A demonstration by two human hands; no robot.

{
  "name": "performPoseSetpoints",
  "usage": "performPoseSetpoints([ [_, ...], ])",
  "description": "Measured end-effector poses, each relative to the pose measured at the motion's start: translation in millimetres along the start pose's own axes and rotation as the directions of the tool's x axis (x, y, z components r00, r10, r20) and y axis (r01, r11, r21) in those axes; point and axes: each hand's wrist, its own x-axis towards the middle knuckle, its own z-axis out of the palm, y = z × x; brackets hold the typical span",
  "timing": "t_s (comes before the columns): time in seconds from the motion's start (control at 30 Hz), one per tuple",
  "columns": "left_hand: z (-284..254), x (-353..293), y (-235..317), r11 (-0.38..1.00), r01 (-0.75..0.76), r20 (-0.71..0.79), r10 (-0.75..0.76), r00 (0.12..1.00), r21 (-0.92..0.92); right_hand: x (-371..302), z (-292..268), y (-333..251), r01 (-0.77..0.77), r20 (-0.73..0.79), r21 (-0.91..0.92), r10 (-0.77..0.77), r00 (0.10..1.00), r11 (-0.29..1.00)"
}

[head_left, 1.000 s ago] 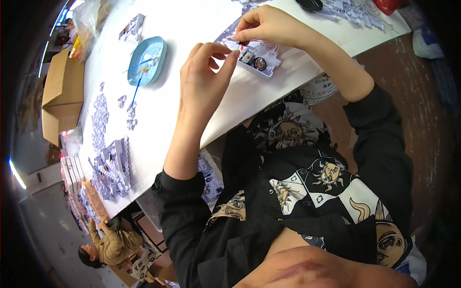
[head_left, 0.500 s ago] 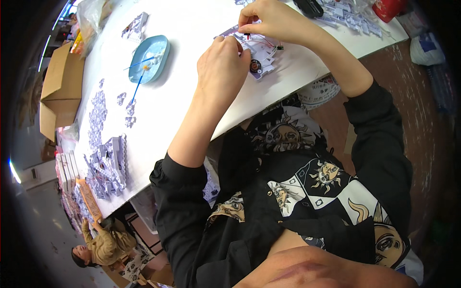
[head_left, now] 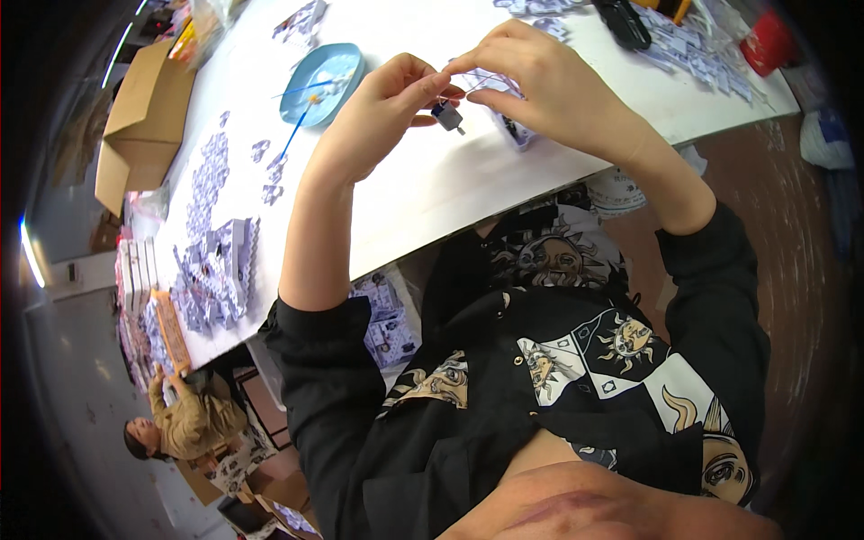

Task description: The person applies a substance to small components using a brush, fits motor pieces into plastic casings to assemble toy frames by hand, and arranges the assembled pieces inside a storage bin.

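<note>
My left hand is closed, its thumb and forefinger pinching thin reddish wires above the table. Just below those fingertips hangs a small grey box-shaped part with a short shaft, which looks like a little motor. My right hand meets the left at the fingertips, its bent fingers closed around the same wires. Behind and under the right hand lies a pale plastic housing, mostly covered by that hand. How the wires join the grey part is too small to make out.
Left of my hands, a blue dish holds white stuff and two blue sticks. Small pale parts and a heap of larger ones lie further left. Beyond are a cardboard box and a seated person. A black object and red container stand at the far right.
Both hands have left the housing and come together above the table. The grey motor-like part now hangs by my left fingers. The whole view has shifted, so the table's things sit further right.
</note>
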Motion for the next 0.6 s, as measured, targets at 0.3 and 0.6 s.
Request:
performPoseSetpoints([
  [0.3,-6.9,-52.5,-41.6,0.894,0.087,-0.065,-0.129,0.990,-0.440,7.6,44.4,-23.2,0.042,-0.137,-0.069,-0.051,0.989,0.997],
  [0.6,11.0,-95.5,-65.4,0.853,-0.109,-0.384,-0.113,0.916,-0.511,2.1,68.7,-62.1,-0.003,-0.103,-0.038,-0.001,0.995,0.999],
])
